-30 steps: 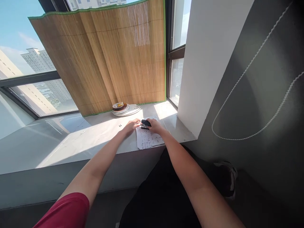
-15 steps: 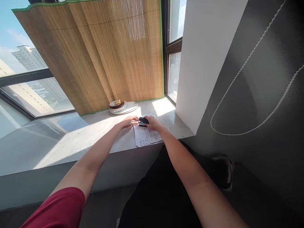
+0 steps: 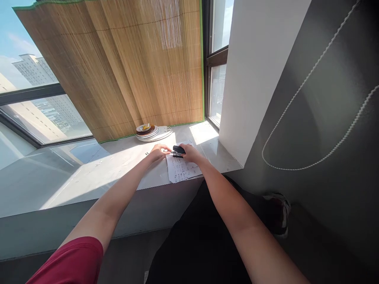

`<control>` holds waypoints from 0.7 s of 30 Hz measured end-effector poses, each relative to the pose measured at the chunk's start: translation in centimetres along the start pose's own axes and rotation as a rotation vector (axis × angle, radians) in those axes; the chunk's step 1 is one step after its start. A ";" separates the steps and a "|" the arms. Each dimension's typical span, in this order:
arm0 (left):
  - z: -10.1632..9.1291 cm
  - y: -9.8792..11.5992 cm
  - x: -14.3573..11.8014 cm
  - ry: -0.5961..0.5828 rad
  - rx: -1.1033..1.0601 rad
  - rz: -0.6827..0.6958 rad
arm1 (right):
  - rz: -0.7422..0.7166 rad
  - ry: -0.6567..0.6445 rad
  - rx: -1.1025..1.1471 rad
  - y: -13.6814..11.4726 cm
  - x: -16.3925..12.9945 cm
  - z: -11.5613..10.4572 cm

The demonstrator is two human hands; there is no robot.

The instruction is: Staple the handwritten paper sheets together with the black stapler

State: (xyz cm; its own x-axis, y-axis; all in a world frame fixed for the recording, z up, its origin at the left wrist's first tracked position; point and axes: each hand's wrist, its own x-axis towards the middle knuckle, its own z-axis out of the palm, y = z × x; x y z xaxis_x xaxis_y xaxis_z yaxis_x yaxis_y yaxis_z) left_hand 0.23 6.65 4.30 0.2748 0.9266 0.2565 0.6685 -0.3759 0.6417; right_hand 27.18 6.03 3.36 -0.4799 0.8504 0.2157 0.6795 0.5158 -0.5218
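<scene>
A printed sheet of paper (image 3: 182, 170) lies on the pale window ledge (image 3: 118, 165), its near edge hanging slightly over the ledge front. My right hand (image 3: 189, 154) is closed on a small black stapler (image 3: 178, 149) set at the sheet's far left corner. My left hand (image 3: 158, 152) rests flat on the ledge just left of that corner, fingertips touching the paper's edge beside the stapler.
A stack of plates (image 3: 152, 132) stands on the ledge behind the paper, against a bamboo blind (image 3: 133, 67). A white wall column (image 3: 254, 79) closes the ledge on the right. A bead chain (image 3: 310, 118) hangs on the dark wall. A shoe (image 3: 280, 213) shows below.
The view has shifted slightly. My left hand has slid a little to the left along the ledge; my right hand stays on the stapler at the paper's corner.
</scene>
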 end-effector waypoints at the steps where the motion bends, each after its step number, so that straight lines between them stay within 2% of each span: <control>1: 0.0 0.2 -0.1 -0.002 0.018 0.044 | 0.000 0.000 0.000 0.0 0.0 0.0; 3: 0.2 0.6 -0.4 0.005 0.041 0.126 | -0.006 0.003 -0.004 0.1 0.0 0.0; 5: 0.5 0.7 -0.4 0.055 -0.009 0.132 | -0.014 0.005 -0.007 0.2 0.0 0.0; 9: 1.1 0.1 -0.2 0.308 -0.342 -0.124 | -0.013 -0.003 0.014 0.4 0.2 0.2; 11: 1.4 -0.4 -0.2 0.394 -0.464 -0.232 | -0.015 -0.012 0.019 0.4 0.2 0.2; 15: 2.0 -1.2 -1.2 0.390 -0.508 -0.289 | -0.012 -0.009 0.010 0.3 0.1 0.0; 21: 2.9 -1.0 -2.1 0.417 -0.491 -0.253 | -0.006 -0.025 0.022 -0.2 -0.4 -0.5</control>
State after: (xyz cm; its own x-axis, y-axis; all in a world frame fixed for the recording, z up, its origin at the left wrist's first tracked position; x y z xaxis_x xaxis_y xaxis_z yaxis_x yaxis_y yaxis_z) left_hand 0.96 5.08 1.02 -0.2030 0.9470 0.2491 0.2594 -0.1933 0.9462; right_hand 27.53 5.61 3.76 -0.4979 0.8442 0.1986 0.6641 0.5184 -0.5387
